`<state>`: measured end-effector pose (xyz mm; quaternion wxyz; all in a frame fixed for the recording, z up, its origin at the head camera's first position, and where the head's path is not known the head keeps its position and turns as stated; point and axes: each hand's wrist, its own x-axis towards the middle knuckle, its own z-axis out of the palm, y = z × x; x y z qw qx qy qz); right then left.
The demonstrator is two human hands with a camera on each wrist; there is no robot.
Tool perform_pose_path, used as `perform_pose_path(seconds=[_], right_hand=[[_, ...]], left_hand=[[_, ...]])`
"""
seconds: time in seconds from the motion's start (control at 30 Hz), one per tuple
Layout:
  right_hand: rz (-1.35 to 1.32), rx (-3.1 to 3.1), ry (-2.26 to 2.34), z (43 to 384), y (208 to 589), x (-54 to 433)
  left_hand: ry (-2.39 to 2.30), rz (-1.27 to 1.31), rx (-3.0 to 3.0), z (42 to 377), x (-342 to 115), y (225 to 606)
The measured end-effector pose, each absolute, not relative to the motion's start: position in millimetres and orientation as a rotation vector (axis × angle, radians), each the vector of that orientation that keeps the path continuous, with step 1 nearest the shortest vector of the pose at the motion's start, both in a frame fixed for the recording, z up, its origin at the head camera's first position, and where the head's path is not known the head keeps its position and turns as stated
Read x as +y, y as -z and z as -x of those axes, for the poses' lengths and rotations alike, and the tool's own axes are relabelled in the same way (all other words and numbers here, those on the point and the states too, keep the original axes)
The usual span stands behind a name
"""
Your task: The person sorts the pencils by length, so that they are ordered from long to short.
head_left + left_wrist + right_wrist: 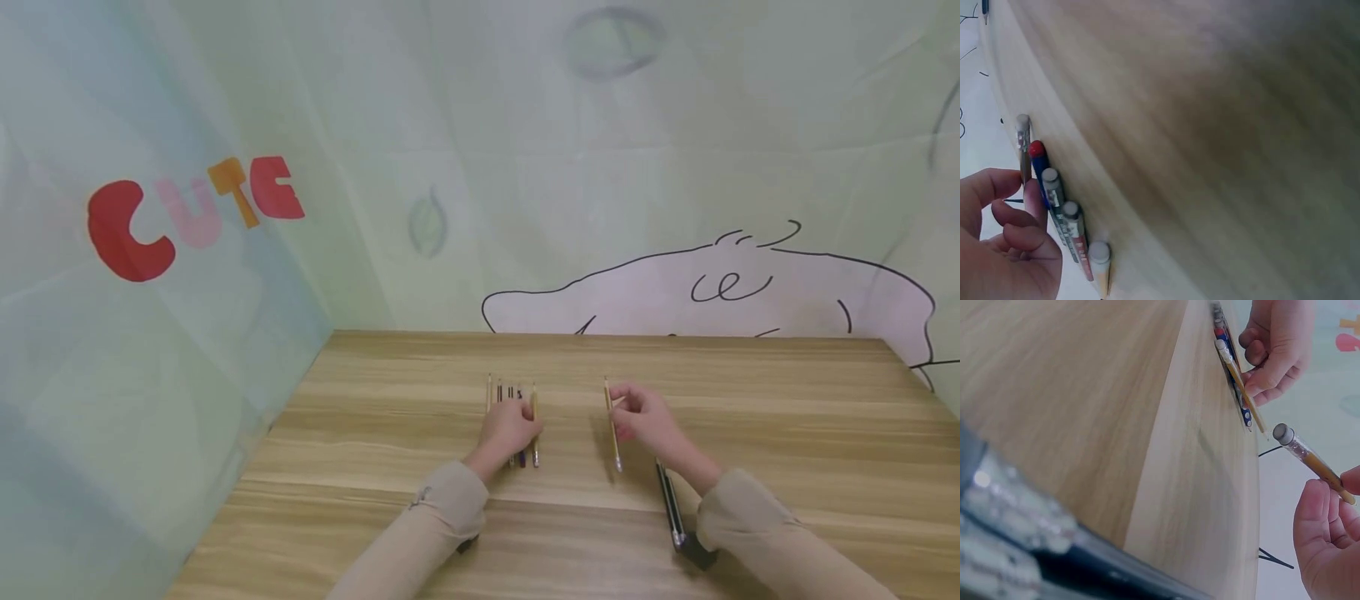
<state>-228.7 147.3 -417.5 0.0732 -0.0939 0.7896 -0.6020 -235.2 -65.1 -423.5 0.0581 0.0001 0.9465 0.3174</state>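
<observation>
Between thumb and fingers my right hand point(647, 421) holds a yellow pencil point(612, 425), its point away from me and its grey eraser point(1283, 433) toward me. The pencil is raised over the wooden table. Left of it, several pencils lie side by side in a row, points also away. My left hand point(510, 429) lies over this row and pinches the yellow pencil point(536, 450) at its right end. Beside that one is a blue pencil point(1039, 165) with a red end. Farther along are two with printed barrels and a pale wooden pencil point(1101, 269). My left hand partly hides the row.
Dark pencils point(670, 504) lie beside my right forearm, close to a black object point(696, 552) near the sleeve. The wooden table point(360, 467) ends at the back against a printed cloth point(420, 275); another cloth side hangs at the left.
</observation>
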Motion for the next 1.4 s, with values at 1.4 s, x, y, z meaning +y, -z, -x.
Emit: perform_pose_path(seconds=[1.4], right_hand=[[0.269,2.310,1.766,240.8,423.3,125.4]], left_hand=[[-0.694,-0.075,3.023,229.7,-57.0,423.5]])
